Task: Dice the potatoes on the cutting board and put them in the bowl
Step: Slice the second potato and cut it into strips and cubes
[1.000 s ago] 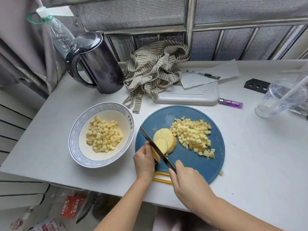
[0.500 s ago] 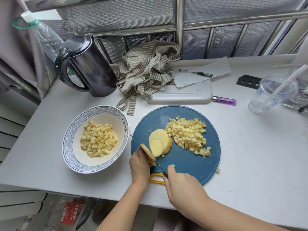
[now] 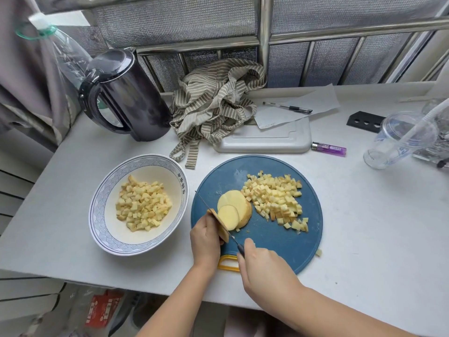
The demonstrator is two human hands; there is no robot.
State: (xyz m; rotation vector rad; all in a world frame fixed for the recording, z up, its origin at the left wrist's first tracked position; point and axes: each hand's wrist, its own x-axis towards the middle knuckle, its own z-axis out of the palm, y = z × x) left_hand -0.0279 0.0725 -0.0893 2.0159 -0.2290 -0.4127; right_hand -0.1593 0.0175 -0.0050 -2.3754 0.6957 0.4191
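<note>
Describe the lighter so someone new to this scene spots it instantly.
Find the round blue cutting board on the white counter. Behind it lies a white rectangular tray; the lighter lies flat off the tray's right end. It is the only purple see-through thing, unlike the black pen farther back.

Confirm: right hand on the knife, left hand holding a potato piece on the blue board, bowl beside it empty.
The bowl is not empty: the head view shows diced potato in it. Right hand on the knife, left hand holding the potato piece on the blue board: correct.
</note>
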